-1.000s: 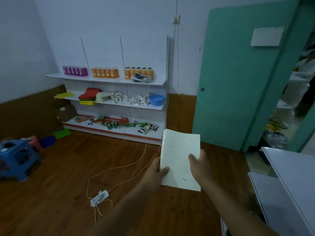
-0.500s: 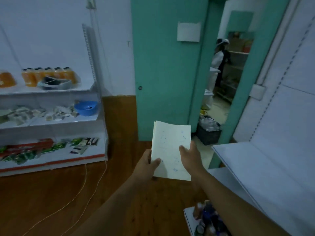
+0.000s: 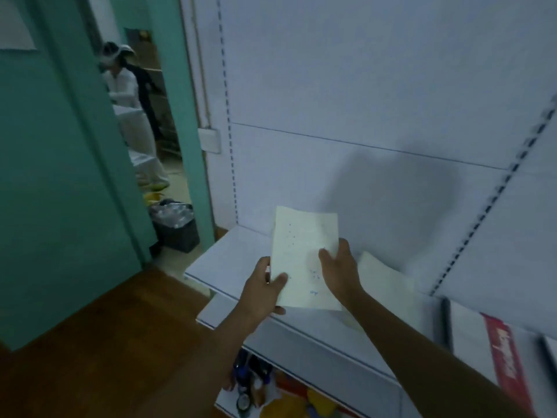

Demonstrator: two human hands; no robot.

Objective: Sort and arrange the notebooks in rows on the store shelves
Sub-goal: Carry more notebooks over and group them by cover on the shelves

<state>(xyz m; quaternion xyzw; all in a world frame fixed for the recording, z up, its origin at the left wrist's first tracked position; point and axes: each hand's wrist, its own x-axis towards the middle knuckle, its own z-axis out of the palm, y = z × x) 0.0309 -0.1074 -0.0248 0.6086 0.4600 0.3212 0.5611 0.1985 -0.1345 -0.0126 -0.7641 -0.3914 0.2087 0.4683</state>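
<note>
A thin pale cream notebook (image 3: 304,257) with small blue marks on its cover is held above the white metal store shelf (image 3: 229,260). The left hand (image 3: 263,289) grips its lower left edge, thumb on top, and the right hand (image 3: 339,271) grasps its right edge. Another pale notebook (image 3: 388,285) lies on the shelf just beside it.

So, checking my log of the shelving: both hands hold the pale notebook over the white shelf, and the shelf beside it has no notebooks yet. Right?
Not quite. In the head view the left hand and right hand do hold the pale notebook over the white shelf, but notebooks already lie there, another pale one and a red-striped one.
</note>
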